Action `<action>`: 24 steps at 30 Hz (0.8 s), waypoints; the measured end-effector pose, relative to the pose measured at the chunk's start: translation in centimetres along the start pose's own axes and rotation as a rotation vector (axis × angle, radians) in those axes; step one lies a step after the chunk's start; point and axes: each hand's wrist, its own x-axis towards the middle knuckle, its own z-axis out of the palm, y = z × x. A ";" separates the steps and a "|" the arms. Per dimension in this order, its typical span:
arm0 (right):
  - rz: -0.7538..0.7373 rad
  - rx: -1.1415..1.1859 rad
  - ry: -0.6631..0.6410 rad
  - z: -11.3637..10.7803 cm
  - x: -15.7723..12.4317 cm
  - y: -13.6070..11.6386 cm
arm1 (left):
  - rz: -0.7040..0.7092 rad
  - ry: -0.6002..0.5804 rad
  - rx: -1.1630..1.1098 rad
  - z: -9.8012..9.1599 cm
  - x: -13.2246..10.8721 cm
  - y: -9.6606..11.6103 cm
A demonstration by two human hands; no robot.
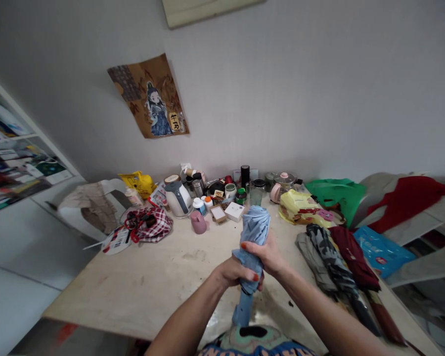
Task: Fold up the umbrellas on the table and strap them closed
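Umbrella (255, 222), pale blue with its canopy rolled in spiralling folds, stands nearly upright above the near part of the table (159, 282), its blue handle pointing down toward the wearer's printed shirt (259, 338). Both hands are clasped around the rolled cloth — the left hand (239, 271) lower, its fingers wrapped about the bundle and thumb laid across the front; the right hand (266, 253) just above it, gripping from the other side with its thumb pressed on the folds. Some fingertips are hidden behind the cloth.

To the right, three more furled umbrellas lie side by side on the tabletop: a grey umbrella (317, 262), a camouflage umbrella (330, 257) and a dark red umbrella (356, 262). A glossy blue packet (383, 252) is just beside the red one. Behind them sit a yellow plastic bag (298, 205) and a green bag (337, 198).

Beyond the hands, near the wall, are a white box (235, 211), a pink cup (198, 222) and a white-and-grey electric kettle (178, 200). A red checked cloth bag (154, 225) rests at the table's left side, next to a round hand fan (116, 240). An illustrated poster (154, 99) hangs above.
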 end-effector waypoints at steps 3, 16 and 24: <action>0.042 0.063 0.029 -0.1 0.3 0.1 | 0.012 0.077 0.046 0.3 0.1 0.0; -0.125 -0.281 0.431 0.0 2.7 0.8 | 0.183 0.456 0.370 2.9 0.5 1.1; -0.003 -0.021 0.196 1.0 1.5 -1.1 | 0.070 -0.075 0.005 -0.3 0.5 0.1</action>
